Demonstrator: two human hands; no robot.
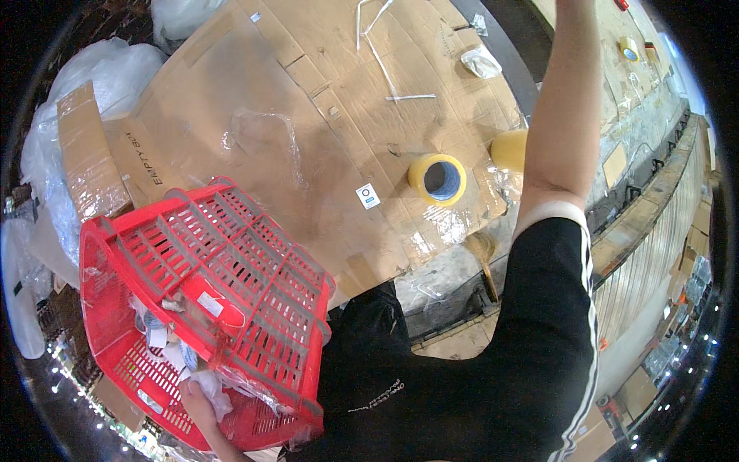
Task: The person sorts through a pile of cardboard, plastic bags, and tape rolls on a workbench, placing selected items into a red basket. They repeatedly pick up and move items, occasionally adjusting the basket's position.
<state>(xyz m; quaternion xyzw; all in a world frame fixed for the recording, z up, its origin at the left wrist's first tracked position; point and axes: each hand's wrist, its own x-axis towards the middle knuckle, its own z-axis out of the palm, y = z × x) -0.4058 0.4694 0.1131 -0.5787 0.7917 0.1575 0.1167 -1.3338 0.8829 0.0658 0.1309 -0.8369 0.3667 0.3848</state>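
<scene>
One broad, cardboard-covered counter spreads ahead and to the right of the left grip. Next in size, the red slotted basket surrounds that grip, which reaches inside; the basket seems tilted. The right arm stretches well to the right of it; the right grip is out of view, so its state I cannot tell. A yellow tape roll lies on the counter, well apart, ahead and right. The crumpled plastic touches the left grip; whether it is clamped there I cannot tell. Just ahead are white scraps. Handling this well means gathering the plastic whole, clear of the slotted wall, with the basket steady.
</scene>
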